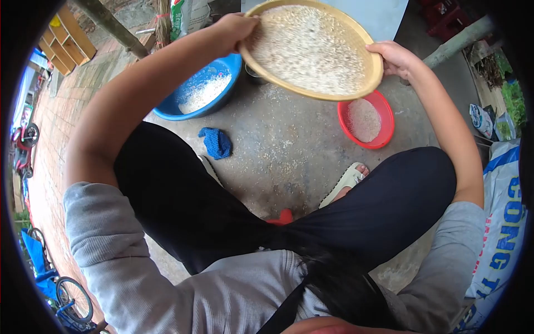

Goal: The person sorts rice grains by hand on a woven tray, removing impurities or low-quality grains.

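Observation:
Between my two hands is a round, shallow yellow winnowing basket [311, 92], raised above the floor and tilted. Pale grains [311, 47], blurred by motion, cover much of its inside. My left hand [236, 29] is closed on its left rim. On the right rim my right hand [396, 59] is closed, thumb on top. Below and left of the basket stands a blue basin [192, 114] with white grains [206, 94] in it. Under its right side sits a red basin [377, 143] holding finer, brownish grains [364, 119].
A crumpled blue cloth [216, 143] lies on the concrete floor [267, 183], among scattered grains. Wooden poles [114, 26] stand at either side. A large printed sack [500, 222] is at the right. Bicycles [72, 298] and a wooden rack [69, 36] are at the left.

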`<state>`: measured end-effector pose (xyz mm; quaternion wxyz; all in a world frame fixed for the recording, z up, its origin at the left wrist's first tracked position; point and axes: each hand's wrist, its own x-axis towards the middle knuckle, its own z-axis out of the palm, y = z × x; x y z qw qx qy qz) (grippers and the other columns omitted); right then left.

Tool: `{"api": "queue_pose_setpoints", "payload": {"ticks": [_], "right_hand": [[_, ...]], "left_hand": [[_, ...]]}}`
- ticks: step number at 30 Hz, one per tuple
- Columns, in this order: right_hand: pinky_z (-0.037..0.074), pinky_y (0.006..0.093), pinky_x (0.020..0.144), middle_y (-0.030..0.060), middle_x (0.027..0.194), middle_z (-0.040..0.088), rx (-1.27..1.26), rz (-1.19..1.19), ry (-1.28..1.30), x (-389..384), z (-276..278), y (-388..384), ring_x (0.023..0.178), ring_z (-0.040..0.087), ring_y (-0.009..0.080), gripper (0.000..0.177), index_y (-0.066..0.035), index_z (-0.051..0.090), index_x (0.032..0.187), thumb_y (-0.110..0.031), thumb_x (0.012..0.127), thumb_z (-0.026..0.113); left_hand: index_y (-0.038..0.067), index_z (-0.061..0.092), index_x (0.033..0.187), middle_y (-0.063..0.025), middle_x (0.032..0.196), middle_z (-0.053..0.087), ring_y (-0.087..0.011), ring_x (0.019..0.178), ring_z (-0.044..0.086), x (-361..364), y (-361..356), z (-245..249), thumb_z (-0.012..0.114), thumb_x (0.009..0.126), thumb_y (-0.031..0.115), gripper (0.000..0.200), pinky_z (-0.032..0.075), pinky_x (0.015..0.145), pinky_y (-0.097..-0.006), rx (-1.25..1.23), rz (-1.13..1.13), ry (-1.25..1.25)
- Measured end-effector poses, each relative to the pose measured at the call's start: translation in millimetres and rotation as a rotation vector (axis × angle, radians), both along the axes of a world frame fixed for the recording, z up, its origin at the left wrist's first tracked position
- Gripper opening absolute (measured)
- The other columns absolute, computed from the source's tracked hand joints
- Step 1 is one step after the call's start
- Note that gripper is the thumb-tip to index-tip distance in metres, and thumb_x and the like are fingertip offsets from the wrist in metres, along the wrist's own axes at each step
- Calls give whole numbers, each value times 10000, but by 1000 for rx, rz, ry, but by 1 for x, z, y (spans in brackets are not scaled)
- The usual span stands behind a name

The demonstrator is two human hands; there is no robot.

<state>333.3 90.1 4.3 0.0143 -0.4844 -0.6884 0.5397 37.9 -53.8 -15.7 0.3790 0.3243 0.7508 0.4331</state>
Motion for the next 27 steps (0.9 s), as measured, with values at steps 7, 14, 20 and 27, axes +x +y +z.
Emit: {"api": "queue_pose_setpoints", "payload": {"ticks": [7,14,20,27], "right_hand": [[498,322,630,74,856,624,-55,127,89,-21,10,-28,697,602,169,296,-26,541,1026,-288,891,518],[517,373,766,121,977,638,-3,-41,1,-7,-4,-12,852,642,221,343,3,531,1090,-279,898,492],[509,376,782,135,973,626,-21,108,102,-23,12,-29,835,626,232,345,20,514,1111,-250,902,464],[525,368,736,160,987,624,74,-35,-99,-15,4,-20,809,640,230,340,33,525,1105,-231,905,449]], "left_hand": [[75,548,1143,-130,938,644,-211,733,663,-52,-6,-1,493,922,231,275,572,651,-366,20,-103,-199],[106,542,1157,-65,827,611,-161,611,615,-8,-6,2,494,920,253,284,568,592,-347,-17,9,-39],[103,526,1199,-102,902,643,-189,687,653,-42,-13,0,509,912,261,328,571,620,-362,42,-12,-149],[87,458,1264,-117,958,615,-202,774,637,-15,-13,15,491,918,257,387,561,713,-328,-75,-118,-11]]}}
